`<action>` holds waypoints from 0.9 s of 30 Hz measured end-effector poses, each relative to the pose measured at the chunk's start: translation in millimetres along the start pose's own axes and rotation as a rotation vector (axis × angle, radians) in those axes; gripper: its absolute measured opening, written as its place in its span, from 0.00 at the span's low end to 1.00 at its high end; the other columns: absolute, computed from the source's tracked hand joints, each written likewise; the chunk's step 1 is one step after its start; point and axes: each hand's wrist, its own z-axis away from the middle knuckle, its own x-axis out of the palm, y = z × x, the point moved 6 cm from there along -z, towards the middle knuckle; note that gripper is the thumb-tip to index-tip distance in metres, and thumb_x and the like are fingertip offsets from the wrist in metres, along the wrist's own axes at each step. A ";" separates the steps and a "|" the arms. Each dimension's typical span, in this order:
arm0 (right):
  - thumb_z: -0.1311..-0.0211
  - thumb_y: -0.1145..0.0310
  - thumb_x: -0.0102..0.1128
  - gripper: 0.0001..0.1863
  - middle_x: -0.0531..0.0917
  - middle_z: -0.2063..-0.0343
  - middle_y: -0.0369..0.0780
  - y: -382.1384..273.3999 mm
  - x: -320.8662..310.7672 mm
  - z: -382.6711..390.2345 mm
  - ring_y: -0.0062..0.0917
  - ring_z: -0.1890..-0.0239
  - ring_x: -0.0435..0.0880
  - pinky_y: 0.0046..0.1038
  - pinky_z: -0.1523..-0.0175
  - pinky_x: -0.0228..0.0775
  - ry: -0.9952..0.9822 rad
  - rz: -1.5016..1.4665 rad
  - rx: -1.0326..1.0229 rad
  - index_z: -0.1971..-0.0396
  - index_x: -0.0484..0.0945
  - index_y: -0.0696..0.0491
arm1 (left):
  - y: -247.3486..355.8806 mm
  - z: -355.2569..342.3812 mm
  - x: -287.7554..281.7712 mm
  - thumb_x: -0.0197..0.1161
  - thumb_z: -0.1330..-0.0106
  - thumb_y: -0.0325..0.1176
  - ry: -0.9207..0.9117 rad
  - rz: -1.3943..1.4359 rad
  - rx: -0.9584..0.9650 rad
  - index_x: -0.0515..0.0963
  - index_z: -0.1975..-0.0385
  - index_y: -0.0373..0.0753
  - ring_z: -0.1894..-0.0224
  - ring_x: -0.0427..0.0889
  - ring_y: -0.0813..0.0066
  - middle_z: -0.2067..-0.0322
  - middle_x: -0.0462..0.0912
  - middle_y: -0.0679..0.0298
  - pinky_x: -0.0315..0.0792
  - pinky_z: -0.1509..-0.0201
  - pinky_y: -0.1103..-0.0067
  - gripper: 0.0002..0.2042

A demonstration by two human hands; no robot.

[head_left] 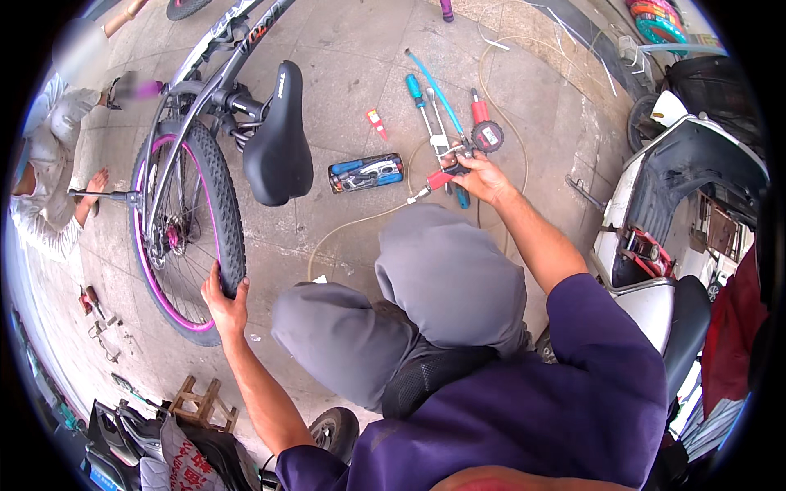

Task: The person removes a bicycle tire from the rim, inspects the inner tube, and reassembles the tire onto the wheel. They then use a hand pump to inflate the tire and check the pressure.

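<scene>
My left hand (pixel 227 299) grips the black tire (pixel 228 209) of the bicycle's wheel with a magenta rim, at the left. My right hand (pixel 481 176) holds a red air inflator (pixel 439 180) with a silver nozzle and trigger, right of the black saddle (pixel 275 151). A blue hose (pixel 431 86) runs to that hand. Beside it lie a red pressure gauge (pixel 488 135), a teal-handled screwdriver (pixel 416 96) and long metal tools, partly hidden. A case of blue-handled tools (pixel 365 173) lies on the pavement between saddle and inflator.
Another person (pixel 57 188) crouches at the far left. A white scooter (pixel 626 196) stands close on my right. A wooden stool (pixel 199 401) and piled gear are at lower left. Loose tools (pixel 94 299) lie on the left; a small red tube (pixel 376 123) and thin hoses lie ahead.
</scene>
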 end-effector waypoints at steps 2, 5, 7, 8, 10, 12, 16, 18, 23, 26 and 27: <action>0.31 0.75 0.60 0.21 0.84 0.51 0.43 1.1 -34.0 -3.0 0.38 0.45 0.83 0.49 0.34 0.71 0.027 0.060 0.037 0.39 0.74 0.51 | 1.0 -2.1 -0.1 0.76 0.44 0.37 0.007 -0.034 0.015 0.69 0.33 0.34 0.40 0.70 0.49 0.46 0.77 0.48 0.66 0.33 0.60 0.38; 0.32 0.75 0.60 0.21 0.84 0.51 0.43 17.0 -78.5 9.6 0.36 0.44 0.83 0.48 0.35 0.72 0.188 0.162 0.163 0.39 0.74 0.52 | -2.8 -0.4 -1.8 0.76 0.44 0.37 -0.025 -0.072 -0.011 0.68 0.31 0.37 0.39 0.70 0.48 0.44 0.77 0.47 0.65 0.32 0.59 0.39; 0.31 0.71 0.61 0.21 0.84 0.51 0.43 24.4 -104.2 8.7 0.36 0.46 0.84 0.46 0.39 0.75 0.395 0.340 0.282 0.40 0.74 0.52 | 2.2 -1.4 -2.4 0.76 0.43 0.38 -0.047 -0.064 -0.064 0.68 0.30 0.38 0.39 0.70 0.47 0.44 0.77 0.47 0.65 0.32 0.59 0.39; 0.31 0.69 0.62 0.20 0.84 0.52 0.43 26.7 -112.8 8.9 0.35 0.46 0.84 0.46 0.40 0.76 0.497 0.432 0.344 0.40 0.74 0.52 | 7.5 -1.6 -3.2 0.74 0.40 0.42 -0.045 -0.087 -0.055 0.68 0.31 0.35 0.40 0.74 0.45 0.44 0.78 0.44 0.66 0.34 0.58 0.38; 0.33 0.65 0.65 0.19 0.85 0.55 0.45 14.8 -111.1 11.0 0.36 0.55 0.86 0.45 0.49 0.79 0.529 0.890 0.492 0.45 0.78 0.55 | 11.9 -2.1 -4.5 0.74 0.41 0.39 -0.054 -0.023 -0.129 0.67 0.31 0.35 0.41 0.76 0.45 0.45 0.78 0.44 0.69 0.35 0.59 0.38; 0.35 0.58 0.67 0.17 0.86 0.66 0.45 -0.9 -107.3 2.5 0.34 0.67 0.87 0.40 0.64 0.78 0.466 1.421 0.453 0.58 0.83 0.58 | 27.0 -7.9 -9.2 0.74 0.41 0.36 -0.062 0.006 -0.170 0.68 0.32 0.34 0.42 0.78 0.44 0.45 0.78 0.43 0.72 0.38 0.60 0.36; 0.33 0.59 0.67 0.16 0.83 0.76 0.37 -30.6 40.8 -21.9 0.22 0.68 0.85 0.30 0.68 0.74 0.160 1.488 0.166 0.68 0.80 0.59 | 52.0 -0.6 -36.6 0.72 0.38 0.37 -0.087 0.000 -0.250 0.72 0.36 0.32 0.40 0.78 0.44 0.44 0.78 0.42 0.72 0.36 0.60 0.31; 0.31 0.64 0.66 0.11 0.80 0.74 0.34 -27.8 124.5 -34.9 0.16 0.67 0.83 0.23 0.64 0.74 -0.132 1.145 -0.003 0.64 0.78 0.57 | 82.9 -3.9 -52.5 0.72 0.39 0.37 -0.095 0.031 -0.239 0.73 0.37 0.33 0.41 0.79 0.43 0.44 0.79 0.42 0.73 0.37 0.61 0.30; 0.29 0.48 0.62 0.33 0.73 0.45 0.45 -34.9 398.4 38.8 0.33 0.49 0.83 0.39 0.45 0.78 -0.898 0.505 -0.088 0.38 0.66 0.57 | 148.8 -9.3 -77.8 0.73 0.40 0.34 0.019 0.180 -0.131 0.73 0.38 0.33 0.42 0.80 0.46 0.46 0.80 0.45 0.74 0.39 0.62 0.29; 0.32 0.35 0.56 0.49 0.65 0.35 0.54 -24.8 499.5 117.5 0.49 0.45 0.81 0.52 0.39 0.72 -1.204 0.147 0.055 0.26 0.50 0.54 | 158.7 -3.2 -73.4 0.72 0.40 0.37 -0.002 0.262 -0.127 0.74 0.39 0.33 0.43 0.79 0.45 0.46 0.80 0.46 0.74 0.40 0.61 0.29; 0.32 0.35 0.56 0.50 0.66 0.36 0.56 -13.9 517.3 138.4 0.51 0.46 0.83 0.55 0.37 0.70 -1.220 0.078 0.107 0.24 0.48 0.52 | 147.3 7.0 -55.3 0.73 0.40 0.38 -0.039 0.416 -0.204 0.74 0.40 0.33 0.44 0.79 0.46 0.48 0.80 0.47 0.74 0.40 0.61 0.29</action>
